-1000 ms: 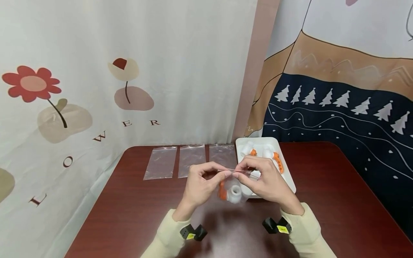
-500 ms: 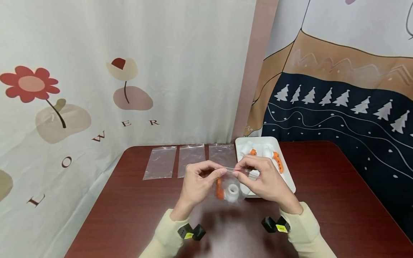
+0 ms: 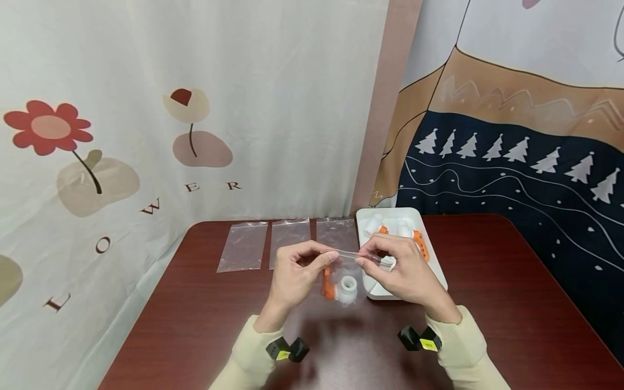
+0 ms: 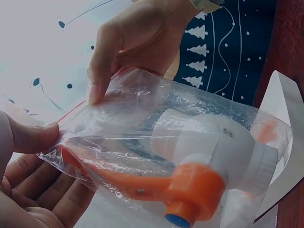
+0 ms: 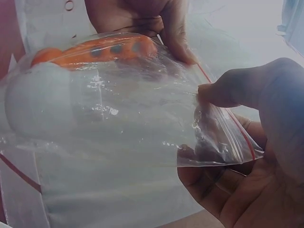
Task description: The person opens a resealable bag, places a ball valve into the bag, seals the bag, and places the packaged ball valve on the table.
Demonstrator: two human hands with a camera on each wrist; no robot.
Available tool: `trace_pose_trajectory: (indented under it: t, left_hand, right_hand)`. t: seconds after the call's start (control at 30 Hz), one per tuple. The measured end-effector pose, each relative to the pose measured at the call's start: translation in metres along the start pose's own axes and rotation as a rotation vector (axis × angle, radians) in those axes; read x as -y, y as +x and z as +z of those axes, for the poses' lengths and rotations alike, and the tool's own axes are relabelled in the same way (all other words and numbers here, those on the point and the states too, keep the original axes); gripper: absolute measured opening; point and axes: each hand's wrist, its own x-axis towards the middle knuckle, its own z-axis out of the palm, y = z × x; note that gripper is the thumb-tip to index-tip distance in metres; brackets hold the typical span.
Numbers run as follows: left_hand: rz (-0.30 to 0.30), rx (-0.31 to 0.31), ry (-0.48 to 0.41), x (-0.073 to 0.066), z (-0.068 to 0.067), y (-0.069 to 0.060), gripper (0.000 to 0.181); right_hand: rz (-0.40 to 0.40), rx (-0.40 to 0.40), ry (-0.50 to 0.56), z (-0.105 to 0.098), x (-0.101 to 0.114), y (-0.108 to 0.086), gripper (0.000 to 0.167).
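Observation:
A clear zip-lock bag (image 4: 118,114) with a red line along its mouth hangs between both hands above the table. Inside it lies a white plastic ball valve (image 3: 347,290) with an orange lever handle (image 4: 133,185). My left hand (image 3: 294,276) pinches one end of the bag's mouth between thumb and fingers. Farther along the same red-lined edge, my right hand (image 3: 400,271) pinches it with thumb and fingertips. In the right wrist view, the right thumb (image 5: 232,88) presses on the strip. Whether the zip is sealed along its length cannot be told.
A white tray (image 3: 440,273) holding more white valves with orange handles (image 3: 420,245) stands behind the right hand. Several flat clear bags, such as the leftmost bag (image 3: 242,246), lie in a row at the back of the dark red table (image 3: 195,325). Printed curtains hang behind.
My left hand has slid left along the bag's mouth, widening the gap between the hands. The bagged valve has shifted slightly left; the right hand stays nearly in place.

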Motion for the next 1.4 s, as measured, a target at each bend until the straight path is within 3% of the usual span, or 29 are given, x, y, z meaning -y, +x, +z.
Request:
trace_pose_trajectory:
  t: [0.3,0.7,0.97,1.4]
  left_hand:
    - [0.012,-0.047,0.011,-0.001,-0.008,0.002,0.006]
    - [-0.009,-0.065,0.016,-0.003,-0.011,0.002,0.007]
    - [-0.027,-0.138,0.051,-0.007,-0.016,0.004,0.007]
    - [-0.082,-0.13,0.069,-0.003,-0.012,0.003,0.011]
  right_hand:
    - [-0.014,-0.021,-0.027,-0.006,-0.001,0.001,0.019]
    - [-0.032,-0.022,-0.03,-0.007,-0.003,0.002,0.019]
    - [-0.01,-0.021,-0.028,-0.018,-0.008,0.0,0.022]
    - [0.024,0.038,-0.028,-0.021,-0.006,-0.001,0.019]
